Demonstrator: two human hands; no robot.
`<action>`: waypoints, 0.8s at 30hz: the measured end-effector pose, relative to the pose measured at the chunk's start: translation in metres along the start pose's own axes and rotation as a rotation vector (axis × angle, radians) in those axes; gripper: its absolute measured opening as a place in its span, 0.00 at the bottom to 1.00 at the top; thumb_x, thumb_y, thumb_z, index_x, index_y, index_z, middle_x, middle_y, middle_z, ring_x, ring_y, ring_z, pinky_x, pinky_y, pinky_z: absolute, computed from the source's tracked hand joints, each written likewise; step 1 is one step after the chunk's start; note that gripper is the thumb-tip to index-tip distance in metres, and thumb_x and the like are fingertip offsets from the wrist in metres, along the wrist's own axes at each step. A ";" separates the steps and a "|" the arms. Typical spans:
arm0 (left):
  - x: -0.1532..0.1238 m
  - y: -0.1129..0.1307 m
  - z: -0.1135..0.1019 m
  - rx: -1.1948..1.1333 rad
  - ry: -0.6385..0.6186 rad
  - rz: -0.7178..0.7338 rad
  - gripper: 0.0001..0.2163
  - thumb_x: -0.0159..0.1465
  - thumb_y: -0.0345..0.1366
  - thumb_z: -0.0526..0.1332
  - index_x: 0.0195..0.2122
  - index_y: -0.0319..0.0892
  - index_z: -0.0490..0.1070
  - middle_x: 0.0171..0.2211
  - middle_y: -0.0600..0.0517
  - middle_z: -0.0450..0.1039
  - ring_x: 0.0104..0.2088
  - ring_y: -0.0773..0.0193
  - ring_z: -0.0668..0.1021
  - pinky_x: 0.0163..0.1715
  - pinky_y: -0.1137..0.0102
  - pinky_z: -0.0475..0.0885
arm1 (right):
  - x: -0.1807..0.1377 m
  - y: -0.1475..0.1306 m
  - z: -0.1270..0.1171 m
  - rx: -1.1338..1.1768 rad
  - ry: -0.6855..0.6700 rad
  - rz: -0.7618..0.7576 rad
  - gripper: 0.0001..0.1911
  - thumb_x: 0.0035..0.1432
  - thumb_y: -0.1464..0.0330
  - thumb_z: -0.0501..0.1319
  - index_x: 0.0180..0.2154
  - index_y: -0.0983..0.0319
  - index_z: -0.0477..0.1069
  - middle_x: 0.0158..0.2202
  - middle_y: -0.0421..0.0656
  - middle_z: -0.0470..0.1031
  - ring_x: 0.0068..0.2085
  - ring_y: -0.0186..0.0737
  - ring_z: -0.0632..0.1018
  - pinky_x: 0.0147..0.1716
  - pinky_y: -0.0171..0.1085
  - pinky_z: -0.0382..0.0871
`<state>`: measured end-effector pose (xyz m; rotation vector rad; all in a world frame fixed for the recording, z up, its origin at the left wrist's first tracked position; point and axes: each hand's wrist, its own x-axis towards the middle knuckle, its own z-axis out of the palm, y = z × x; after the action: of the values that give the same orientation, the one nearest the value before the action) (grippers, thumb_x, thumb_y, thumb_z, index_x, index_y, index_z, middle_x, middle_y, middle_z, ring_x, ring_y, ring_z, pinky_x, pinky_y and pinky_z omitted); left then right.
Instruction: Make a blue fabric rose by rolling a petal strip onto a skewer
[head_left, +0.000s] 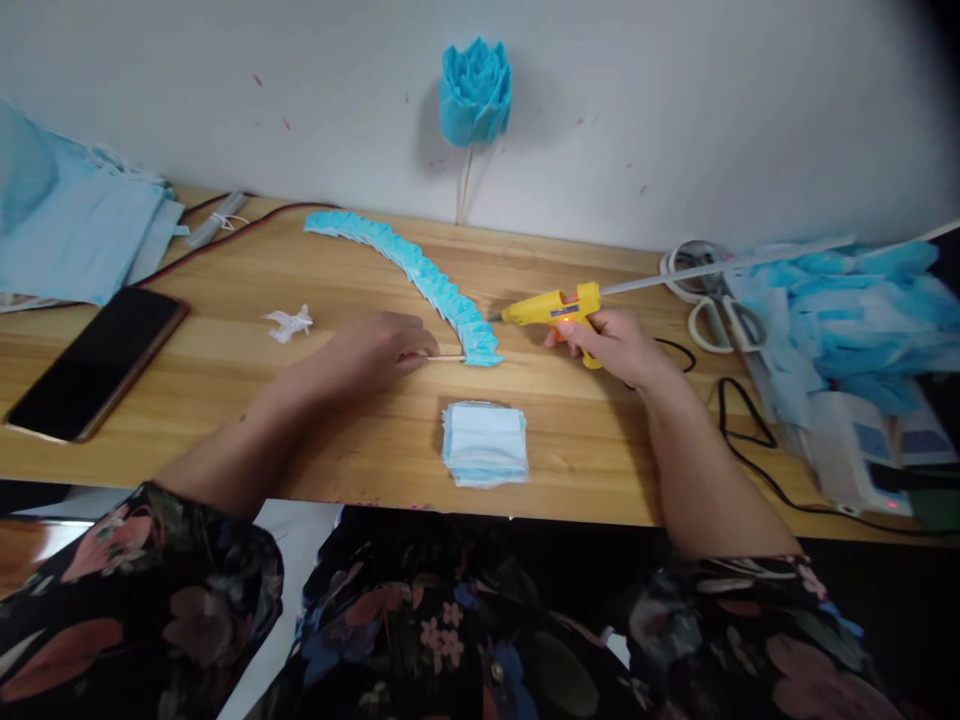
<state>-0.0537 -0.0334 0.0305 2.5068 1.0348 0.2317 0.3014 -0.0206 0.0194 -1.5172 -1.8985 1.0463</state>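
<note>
My left hand (386, 345) is closed on a thin wooden stick (448, 358). The stick's far tip meets the near end of a curved strip of overlapping light-blue folded pieces (420, 272). My right hand (611, 345) grips a yellow hot glue gun (559, 305). Its nozzle points left, close to the near end of the blue strip; contact between them is not visible. A long clear glue stick (667, 277) sticks out of the gun's back. Just below the strip lies a stack of pale-blue squares (487, 443).
A blue flower (476, 95) on a stick stands against the wall. At left are face masks (90, 220), a phone (97, 360) and a white scrap (289, 322). Scissors (726, 322), a tape roll (686, 265), blue scraps (862, 310), a white device (855, 450) and cables crowd the right.
</note>
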 end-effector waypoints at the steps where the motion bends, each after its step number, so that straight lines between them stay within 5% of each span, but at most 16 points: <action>1: 0.000 0.000 0.000 -0.004 0.001 0.002 0.15 0.75 0.35 0.52 0.44 0.42 0.80 0.43 0.47 0.80 0.41 0.60 0.78 0.43 0.66 0.68 | 0.000 0.001 -0.002 0.044 0.017 0.002 0.30 0.55 0.36 0.65 0.29 0.57 0.81 0.29 0.46 0.80 0.25 0.37 0.71 0.25 0.39 0.64; 7: 0.000 -0.003 0.002 0.000 0.033 0.019 0.15 0.74 0.37 0.52 0.42 0.43 0.80 0.42 0.48 0.81 0.41 0.60 0.79 0.42 0.68 0.68 | 0.003 0.001 0.003 0.384 0.073 0.054 0.30 0.50 0.36 0.68 0.29 0.57 0.79 0.35 0.48 0.84 0.27 0.37 0.74 0.28 0.39 0.71; 19: -0.002 -0.006 0.002 0.011 0.003 0.025 0.15 0.75 0.38 0.52 0.43 0.44 0.80 0.42 0.48 0.80 0.42 0.61 0.79 0.42 0.68 0.67 | 0.012 0.005 0.013 0.522 0.135 0.068 0.32 0.47 0.38 0.73 0.36 0.60 0.80 0.39 0.48 0.86 0.32 0.35 0.78 0.26 0.33 0.74; 24: 0.000 -0.007 0.000 -0.003 -0.003 0.042 0.15 0.74 0.36 0.52 0.42 0.42 0.80 0.42 0.48 0.80 0.41 0.61 0.79 0.42 0.69 0.67 | 0.030 -0.003 0.015 0.607 0.055 0.069 0.32 0.47 0.38 0.73 0.33 0.60 0.79 0.36 0.47 0.85 0.29 0.35 0.78 0.30 0.35 0.77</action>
<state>-0.0579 -0.0293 0.0277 2.5270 0.9805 0.2419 0.2799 0.0040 0.0102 -1.2387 -1.3196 1.4291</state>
